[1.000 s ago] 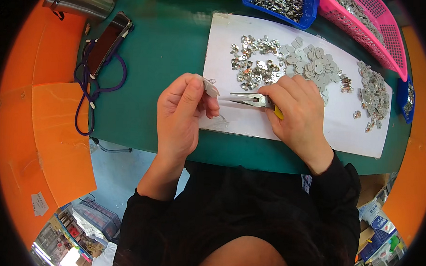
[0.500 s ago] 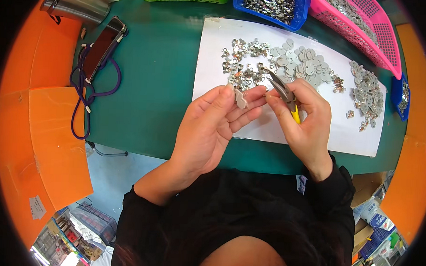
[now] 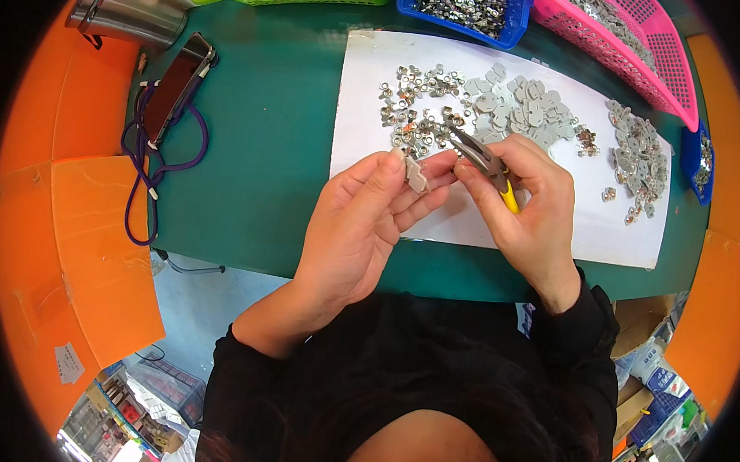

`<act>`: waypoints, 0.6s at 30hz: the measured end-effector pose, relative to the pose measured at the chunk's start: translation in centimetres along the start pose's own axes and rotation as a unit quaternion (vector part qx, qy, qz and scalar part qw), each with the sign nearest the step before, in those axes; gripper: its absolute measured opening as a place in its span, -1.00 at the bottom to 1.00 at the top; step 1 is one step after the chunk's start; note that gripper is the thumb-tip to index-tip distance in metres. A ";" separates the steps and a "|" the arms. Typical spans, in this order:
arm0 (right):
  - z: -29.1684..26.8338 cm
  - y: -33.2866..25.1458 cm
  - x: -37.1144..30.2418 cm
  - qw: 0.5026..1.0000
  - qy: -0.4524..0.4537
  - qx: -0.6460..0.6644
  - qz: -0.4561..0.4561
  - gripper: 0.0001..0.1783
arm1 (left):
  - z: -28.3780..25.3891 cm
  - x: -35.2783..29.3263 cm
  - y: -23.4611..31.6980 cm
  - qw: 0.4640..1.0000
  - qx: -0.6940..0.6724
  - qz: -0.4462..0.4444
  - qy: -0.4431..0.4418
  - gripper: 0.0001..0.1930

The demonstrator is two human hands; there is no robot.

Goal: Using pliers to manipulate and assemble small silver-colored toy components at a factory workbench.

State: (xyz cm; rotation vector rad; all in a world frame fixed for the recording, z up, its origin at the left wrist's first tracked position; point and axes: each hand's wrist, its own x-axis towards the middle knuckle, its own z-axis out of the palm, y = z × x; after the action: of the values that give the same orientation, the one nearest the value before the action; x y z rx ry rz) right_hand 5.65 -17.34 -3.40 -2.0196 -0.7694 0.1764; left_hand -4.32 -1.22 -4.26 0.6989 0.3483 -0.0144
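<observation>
The left hand (image 3: 362, 223) pinched a small grey plate (image 3: 416, 176); the right hand (image 3: 534, 204) closed around yellow-handled pliers (image 3: 483, 156), needing a steady, gentle squeeze.

You're at a small-parts assembly workshop bench, green work mat (image 3: 267, 146) under you, white sheet (image 3: 468, 226) strewn with little metal parts (image 3: 414, 123) and grey pieces (image 3: 513, 106), plastic sorting baskets (image 3: 637, 37) along the far edge, orange partitions (image 3: 68, 245) left.
</observation>
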 end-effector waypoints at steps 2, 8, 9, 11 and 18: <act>0.0 0.0 0.0 1.000 -0.003 -0.009 0.003 -0.90 | 0.1 0.1 0.1 1.000 0.000 -0.006 0.014 -0.68; 0.5 0.6 0.1 0.995 0.028 -0.067 -0.069 -0.87 | -0.7 0.4 -0.3 1.000 -0.023 -0.001 -0.013 -0.70; 0.5 0.7 0.2 0.993 0.047 -0.074 -0.075 -0.85 | -0.7 0.6 -0.3 1.000 -0.022 0.000 -0.013 -0.70; 0.5 0.6 0.3 0.991 0.065 -0.080 -0.082 -0.84 | -0.6 1.0 -0.6 0.998 -0.066 -0.012 -0.020 -0.70; -0.3 0.9 0.4 0.977 0.080 -0.158 -0.117 -0.81 | 0.4 1.2 -0.7 0.985 0.158 0.065 0.024 -0.71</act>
State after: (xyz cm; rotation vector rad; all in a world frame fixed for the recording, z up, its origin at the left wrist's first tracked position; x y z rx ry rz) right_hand 6.46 -17.69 -3.89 -2.1838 -0.9696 -0.2575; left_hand -3.13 -1.89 -4.87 1.0361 0.3503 0.0726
